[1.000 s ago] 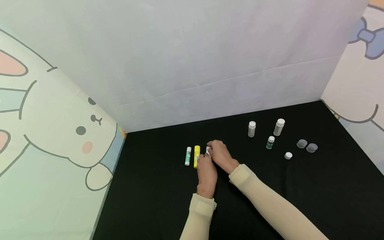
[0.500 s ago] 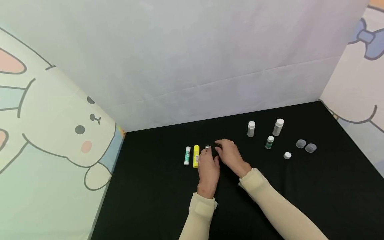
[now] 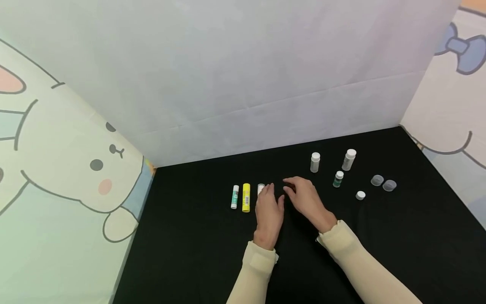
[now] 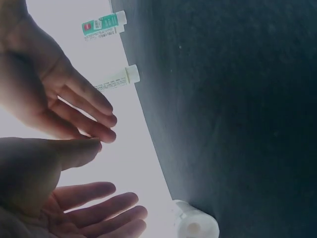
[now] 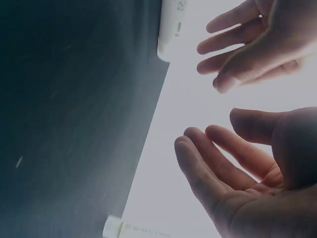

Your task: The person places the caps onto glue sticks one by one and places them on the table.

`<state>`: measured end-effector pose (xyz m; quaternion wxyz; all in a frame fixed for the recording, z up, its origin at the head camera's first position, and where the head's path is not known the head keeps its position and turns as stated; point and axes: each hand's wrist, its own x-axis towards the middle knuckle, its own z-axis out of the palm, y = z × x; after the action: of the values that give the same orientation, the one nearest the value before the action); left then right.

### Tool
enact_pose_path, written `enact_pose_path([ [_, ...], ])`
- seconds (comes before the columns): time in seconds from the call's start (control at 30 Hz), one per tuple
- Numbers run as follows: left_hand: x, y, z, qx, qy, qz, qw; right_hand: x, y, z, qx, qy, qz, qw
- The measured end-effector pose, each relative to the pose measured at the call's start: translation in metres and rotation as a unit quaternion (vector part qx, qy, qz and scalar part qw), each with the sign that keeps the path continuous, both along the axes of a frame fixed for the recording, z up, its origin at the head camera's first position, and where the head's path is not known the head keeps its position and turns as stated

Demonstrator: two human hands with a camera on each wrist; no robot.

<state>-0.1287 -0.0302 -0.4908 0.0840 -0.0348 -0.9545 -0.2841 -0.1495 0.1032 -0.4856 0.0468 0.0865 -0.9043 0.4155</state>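
Note:
A green-and-white glue stick [image 3: 235, 197] and a yellow glue stick [image 3: 246, 198] stand side by side on the black table. Just right of them is a white stick-shaped tube [image 3: 260, 188], its lower part hidden by my left hand [image 3: 269, 217]. The left fingers lie straight close beside this tube, gripping nothing. To the right, my right hand [image 3: 308, 202] hovers with loosely bent fingers and an empty palm. In the right wrist view, a gap separates the right thumb [image 5: 252, 124] from its fingers [image 5: 198, 163], and the white tube [image 5: 171, 29] shows at the top.
White-capped bottles stand at right: one clear [image 3: 314, 163], another clear [image 3: 349, 160], and a small green-labelled one [image 3: 338, 179]. Near them lie a white cap [image 3: 360, 195] and two clear plastic cups [image 3: 377, 180]. A pale cloth wall [image 3: 243, 84] rises behind the black table [image 3: 182, 236].
My right hand has let go of the white tube and drawn away to the right. My left hand has also released it, its fingers straightening and shifting slightly right.

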Motion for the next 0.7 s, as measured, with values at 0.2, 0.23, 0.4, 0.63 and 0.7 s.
enact_pose_path([
  [0.2,-0.001,0.007,-0.002,0.001,-0.010,-0.007,0.9999,0.013,0.023,0.003,0.012,-0.007,-0.016,0.9998],
  [0.23,-0.001,0.008,-0.002,0.002,-0.010,-0.010,0.9999,0.015,0.027,0.005,0.014,-0.007,-0.019,0.9997],
  [0.4,-0.001,0.014,-0.001,0.008,-0.017,-0.021,0.9996,0.024,0.045,0.008,0.018,-0.005,-0.032,0.9993],
  [0.63,-0.002,0.023,-0.002,0.017,-0.026,-0.038,0.9988,0.036,0.070,0.013,0.018,0.001,-0.059,0.9981],
  [0.7,-0.002,0.026,-0.003,0.020,-0.029,-0.044,0.9984,0.040,0.077,0.014,0.020,0.000,-0.068,0.9975],
])
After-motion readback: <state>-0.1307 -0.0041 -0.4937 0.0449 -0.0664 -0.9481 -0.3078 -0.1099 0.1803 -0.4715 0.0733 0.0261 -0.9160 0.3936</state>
